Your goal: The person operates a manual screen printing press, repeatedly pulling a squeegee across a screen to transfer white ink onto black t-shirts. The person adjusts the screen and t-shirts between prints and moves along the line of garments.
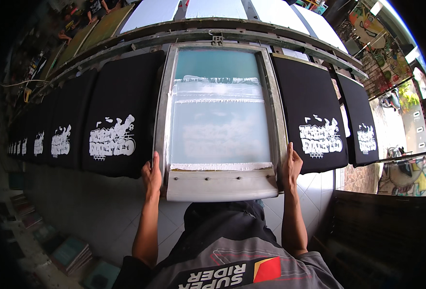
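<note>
A screen printing frame (163,115) with a metal border and pale blue mesh (218,125) lies in front of me, over the row of boards. My left hand (152,173) grips its left side near the close corner, and my right hand (291,167) does the same on the right; the fingers beneath are partly hidden. A wide squeegee (220,185) with several screws rests across the near end, white ink (222,166) along its far edge. More white ink (213,91) is smeared across the mesh farther up. A faint design shows through the mesh.
Black cloth pieces with white prints lie on boards to the left (121,96) and right (307,91). Behind the frame runs a metal rail (140,42), with white boards (218,8) beyond. Tiled floor (102,197) lies below. Other people are at the far left.
</note>
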{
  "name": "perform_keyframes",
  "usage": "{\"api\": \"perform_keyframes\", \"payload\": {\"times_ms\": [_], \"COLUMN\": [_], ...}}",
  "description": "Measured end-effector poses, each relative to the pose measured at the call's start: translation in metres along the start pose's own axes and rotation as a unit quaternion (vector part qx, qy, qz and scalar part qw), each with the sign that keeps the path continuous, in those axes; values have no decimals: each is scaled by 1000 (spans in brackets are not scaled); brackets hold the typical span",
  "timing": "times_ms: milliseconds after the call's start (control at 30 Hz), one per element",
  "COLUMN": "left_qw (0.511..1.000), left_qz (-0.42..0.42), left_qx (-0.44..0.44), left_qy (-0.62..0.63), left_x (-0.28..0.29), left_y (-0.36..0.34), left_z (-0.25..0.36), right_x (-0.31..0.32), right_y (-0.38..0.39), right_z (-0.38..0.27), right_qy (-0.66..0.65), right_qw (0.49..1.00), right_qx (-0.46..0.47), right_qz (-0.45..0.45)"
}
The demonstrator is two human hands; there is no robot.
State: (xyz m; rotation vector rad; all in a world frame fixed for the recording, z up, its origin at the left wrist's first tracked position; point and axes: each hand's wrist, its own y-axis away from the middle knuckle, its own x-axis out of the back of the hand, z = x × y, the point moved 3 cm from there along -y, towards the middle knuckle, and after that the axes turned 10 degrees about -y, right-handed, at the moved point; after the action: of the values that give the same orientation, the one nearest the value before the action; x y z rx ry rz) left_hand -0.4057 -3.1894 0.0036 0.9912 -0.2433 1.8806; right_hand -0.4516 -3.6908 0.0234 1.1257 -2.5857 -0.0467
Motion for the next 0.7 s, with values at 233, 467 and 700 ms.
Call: {"api": "perform_keyframes", "payload": {"times_ms": [233,467,700], "left_qw": [996,987,974], "left_qz": [-18,-115,-128], "left_qx": [-78,-86,-106], "left_qy": [32,72,152], "left_x": [-17,-139,-245], "left_y": [89,214,321], "left_z": [66,120,153], "right_x": [93,291,416], "right_y": [-8,-52,-98], "right_z": [19,66,94], "right_qy": [-86,-19,-45], "right_qw": [995,989,985], "right_qx": [10,9,-12], "right_qz": [55,144,164]}}
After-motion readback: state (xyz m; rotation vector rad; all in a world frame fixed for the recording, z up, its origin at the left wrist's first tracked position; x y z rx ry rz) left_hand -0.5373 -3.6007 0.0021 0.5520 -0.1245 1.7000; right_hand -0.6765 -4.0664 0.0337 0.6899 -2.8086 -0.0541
